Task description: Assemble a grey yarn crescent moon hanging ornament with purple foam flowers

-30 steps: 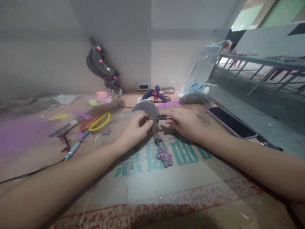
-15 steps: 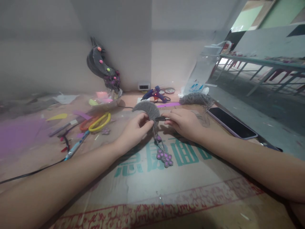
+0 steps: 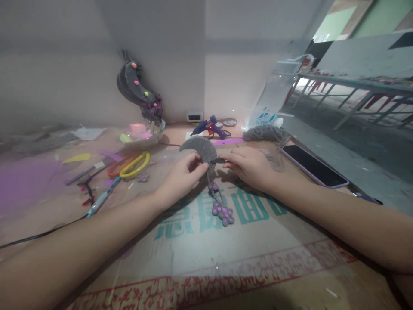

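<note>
A crescent wrapped in grey yarn (image 3: 202,145) is pinched between the thumb and fingers of my left hand (image 3: 189,172), just over the table. From its lower end hangs a string with a small purple-and-grey bead and a cluster of purple-and-grey flowers (image 3: 223,214). Beside the crescent's right edge, my right hand (image 3: 250,165) has its fingertips closed on a short dark grey strip (image 3: 220,160); whether this is yarn or part of the crescent I cannot tell. Behind my right hand lies a bundle of grey yarn (image 3: 266,133).
A blue glue gun (image 3: 211,127) with a red light stands at the back, near a small digital clock (image 3: 195,116). A phone (image 3: 314,165) and a water bottle (image 3: 271,97) are at the right. Yellow-and-red-handled scissors (image 3: 134,165), a bowl (image 3: 145,137) and a decorated crescent (image 3: 135,84) are at the left.
The right fingertips have closed in slightly on the dark grey strip. The left hand and the crescent have hardly moved.
</note>
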The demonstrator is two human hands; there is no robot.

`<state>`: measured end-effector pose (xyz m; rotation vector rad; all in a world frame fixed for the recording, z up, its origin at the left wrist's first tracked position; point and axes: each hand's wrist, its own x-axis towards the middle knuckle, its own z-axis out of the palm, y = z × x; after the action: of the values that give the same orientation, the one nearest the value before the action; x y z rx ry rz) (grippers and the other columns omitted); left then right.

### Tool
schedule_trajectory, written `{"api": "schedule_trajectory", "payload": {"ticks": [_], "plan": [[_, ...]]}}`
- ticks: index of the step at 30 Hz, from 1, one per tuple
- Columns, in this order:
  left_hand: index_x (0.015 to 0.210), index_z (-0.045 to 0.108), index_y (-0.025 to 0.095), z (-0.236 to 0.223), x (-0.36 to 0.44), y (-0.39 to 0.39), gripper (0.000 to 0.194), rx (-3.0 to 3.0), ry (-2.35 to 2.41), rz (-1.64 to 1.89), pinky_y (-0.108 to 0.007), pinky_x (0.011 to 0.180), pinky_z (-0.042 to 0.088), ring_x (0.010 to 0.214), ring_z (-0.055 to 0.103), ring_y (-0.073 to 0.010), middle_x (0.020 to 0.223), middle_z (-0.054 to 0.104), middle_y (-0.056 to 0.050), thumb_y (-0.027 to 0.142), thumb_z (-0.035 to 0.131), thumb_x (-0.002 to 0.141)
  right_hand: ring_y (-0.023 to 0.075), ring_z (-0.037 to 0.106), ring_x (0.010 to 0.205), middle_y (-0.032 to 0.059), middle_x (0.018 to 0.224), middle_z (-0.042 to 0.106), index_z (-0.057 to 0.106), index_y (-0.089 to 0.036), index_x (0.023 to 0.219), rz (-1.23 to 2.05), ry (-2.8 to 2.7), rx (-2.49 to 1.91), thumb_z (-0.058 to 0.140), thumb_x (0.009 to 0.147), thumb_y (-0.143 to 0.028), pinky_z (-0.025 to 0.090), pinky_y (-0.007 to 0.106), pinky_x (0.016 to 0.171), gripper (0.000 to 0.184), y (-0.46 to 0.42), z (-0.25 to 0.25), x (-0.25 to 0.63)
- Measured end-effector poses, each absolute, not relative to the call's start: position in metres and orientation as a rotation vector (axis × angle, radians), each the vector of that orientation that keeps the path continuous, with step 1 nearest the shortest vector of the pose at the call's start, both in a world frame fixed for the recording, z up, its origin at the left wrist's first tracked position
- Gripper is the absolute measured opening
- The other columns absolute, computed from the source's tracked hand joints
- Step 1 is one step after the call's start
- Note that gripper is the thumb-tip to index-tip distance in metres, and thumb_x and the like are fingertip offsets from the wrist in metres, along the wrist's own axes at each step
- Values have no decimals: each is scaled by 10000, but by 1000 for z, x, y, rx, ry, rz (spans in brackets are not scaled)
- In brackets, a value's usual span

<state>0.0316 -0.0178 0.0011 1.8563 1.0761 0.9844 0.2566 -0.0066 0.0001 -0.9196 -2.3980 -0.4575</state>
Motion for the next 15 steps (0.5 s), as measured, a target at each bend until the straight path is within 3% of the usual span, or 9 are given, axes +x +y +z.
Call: {"api": "schedule_trajectory", "payload": {"ticks": [15], "plan": [[802, 524, 184, 1, 31, -17, 163, 1869, 1105, 1010, -255, 653, 389, 684, 490, -137, 724, 515, 24, 335, 548, 860, 188, 577, 730, 85, 839, 689, 684, -158, 1101, -460, -2369, -926, 437, 999, -352, 386, 295, 650, 331, -6, -2, 258]]}}
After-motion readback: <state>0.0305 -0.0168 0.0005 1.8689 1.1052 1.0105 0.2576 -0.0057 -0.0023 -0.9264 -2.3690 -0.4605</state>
